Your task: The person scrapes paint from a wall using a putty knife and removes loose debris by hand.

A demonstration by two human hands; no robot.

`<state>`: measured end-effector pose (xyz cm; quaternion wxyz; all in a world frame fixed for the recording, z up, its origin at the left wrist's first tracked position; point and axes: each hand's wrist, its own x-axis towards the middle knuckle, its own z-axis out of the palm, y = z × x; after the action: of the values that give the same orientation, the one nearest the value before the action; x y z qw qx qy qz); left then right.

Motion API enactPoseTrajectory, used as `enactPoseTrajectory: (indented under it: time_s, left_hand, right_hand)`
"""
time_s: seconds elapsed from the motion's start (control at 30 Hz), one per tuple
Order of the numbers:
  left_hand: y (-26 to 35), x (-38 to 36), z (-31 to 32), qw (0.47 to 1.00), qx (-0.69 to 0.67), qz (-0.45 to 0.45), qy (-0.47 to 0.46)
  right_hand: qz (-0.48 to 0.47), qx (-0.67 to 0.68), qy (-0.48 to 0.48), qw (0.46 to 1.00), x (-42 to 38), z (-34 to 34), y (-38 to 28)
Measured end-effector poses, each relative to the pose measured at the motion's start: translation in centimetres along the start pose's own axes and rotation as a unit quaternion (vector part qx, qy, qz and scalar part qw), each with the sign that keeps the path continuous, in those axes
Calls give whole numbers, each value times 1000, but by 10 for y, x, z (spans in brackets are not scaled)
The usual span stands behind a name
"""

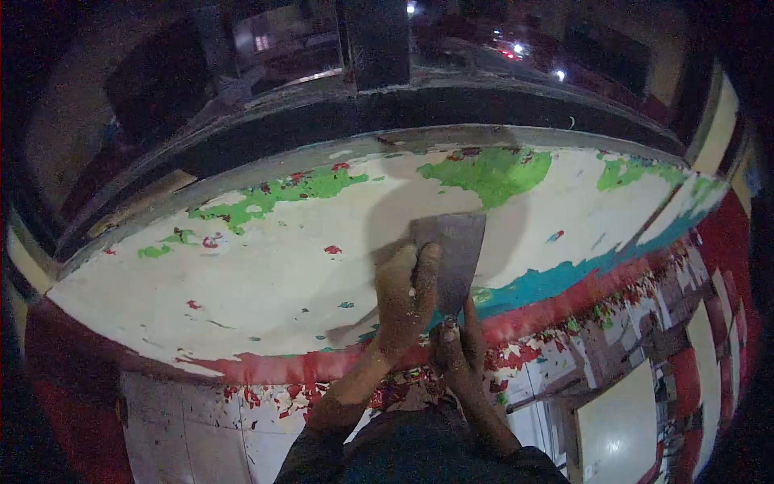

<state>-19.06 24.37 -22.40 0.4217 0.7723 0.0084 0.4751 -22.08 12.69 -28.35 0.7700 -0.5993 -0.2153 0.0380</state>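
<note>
A wide metal scraper point(461, 246) is held with its grey blade pointing up over the wall panel point(266, 274), its top edge just below a green paint patch point(504, 173). My right hand point(457, 351) is closed round the scraper's handle, which the fingers mostly hide. At the blade's left side, my left hand point(399, 286) pinches the edge, one finger lying along the blade face. Pale dust clings to that hand. The panel is mostly off-white, with green remnants along its top, teal point(532, 286) at lower right and a red band point(298, 367) below.
Red, white and green paint flakes point(516, 355) litter the tiled floor point(177, 419) beneath the panel. A dark window frame point(375, 48) with glass panes runs above. A pale flat board point(617, 415) is at lower right.
</note>
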Motion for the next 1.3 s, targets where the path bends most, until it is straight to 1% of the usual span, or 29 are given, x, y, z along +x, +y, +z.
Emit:
enactPoseTrajectory:
  time_s: [0.03, 0.1, 0.2, 0.27, 0.33, 0.37, 0.4, 0.47, 0.5, 0.57, 0.6, 0.63, 0.67, 0.7, 0.77, 0.8, 0.87, 0.9, 0.97, 1.0, 1.07, 1.13, 1.23, 1.3]
  left_hand:
    - [6, 3, -8, 992, -16, -76, -100]
    - [0, 4, -6, 999, -6, -11, -50]
    - [-12, -2, 1, 997, 5, 73, 17]
    - [-13, -4, -2, 999, -6, 37, -22]
    - [-10, -4, -10, 985, -31, -88, -142]
    - [-14, -4, -7, 996, 15, 5, -90]
    - [-21, -5, -1, 993, 61, 97, -39]
    - [-22, -9, 0, 993, 56, 94, -43]
    - [-17, -8, -7, 995, 5, 5, -96]
    - [-20, -7, -5, 995, 34, 37, -85]
    - [-29, -9, 0, 981, 114, 154, -24]
    - [-35, -14, 2, 964, 155, 214, 2]
    - [-38, -18, 3, 942, 197, 271, 34]
    - [-32, -15, -1, 939, 203, 276, 33]
    - [-20, -10, -5, 975, 133, 178, -10]
    - [-13, -11, -7, 995, 53, 69, -53]
    - [-10, -7, -3, 998, 7, 28, -60]
    - [-13, -2, 1, 994, 42, 95, -26]
    - [-6, 11, 7, 988, 51, 143, 10]
    - [11, 23, 5, 992, 25, 125, 14]
    - [22, 25, 4, 998, 11, 59, -25]
    - [26, 18, -2, 993, 38, -35, -109]
    - [26, 26, 10, 999, -14, 48, -12]
    - [32, 26, 5, 998, -26, -19, -52]
  right_hand:
    - [10, 14, 2, 1000, -1, 4, -1]
    - [30, 44, 1, 999, 0, 8, -5]
    - [16, 50, 20, 998, 3, 13, -3]
    - [38, 58, 18, 997, -8, 11, 8]
    - [41, 47, 19, 998, -4, 5, 20]
    - [39, 33, 23, 998, 0, 1, 26]
    - [39, 19, 28, 999, 1, 0, 29]
    - [34, 38, 22, 998, -1, 6, 17]
    - [27, 48, 18, 998, -1, 9, 10]
    - [54, 74, 18, 996, -1, 13, 0]
    - [70, 88, 19, 993, -3, 13, -1]
    - [59, 68, 16, 996, -3, 11, 1]
    - [48, 47, 11, 998, -1, 8, 3]
    - [37, 26, 4, 999, 0, 5, 5]
    - [52, 74, -9, 996, -7, 5, 9]
    - [57, 99, -15, 993, -8, 6, 8]
    - [69, 91, -3, 993, 0, 7, -6]
    - [79, 87, 4, 993, 4, 8, -15]
    - [44, 117, -3, 992, 17, 10, -31]
    - [26, 131, -6, 991, 20, 9, -36]
    - [50, 111, 25, 992, 3, 9, -35]
    - [61, 110, 26, 992, 4, 7, -38]
    - [76, 127, 6, 989, 3, 3, -42]
    - [64, 117, -1, 991, 7, 1, -46]
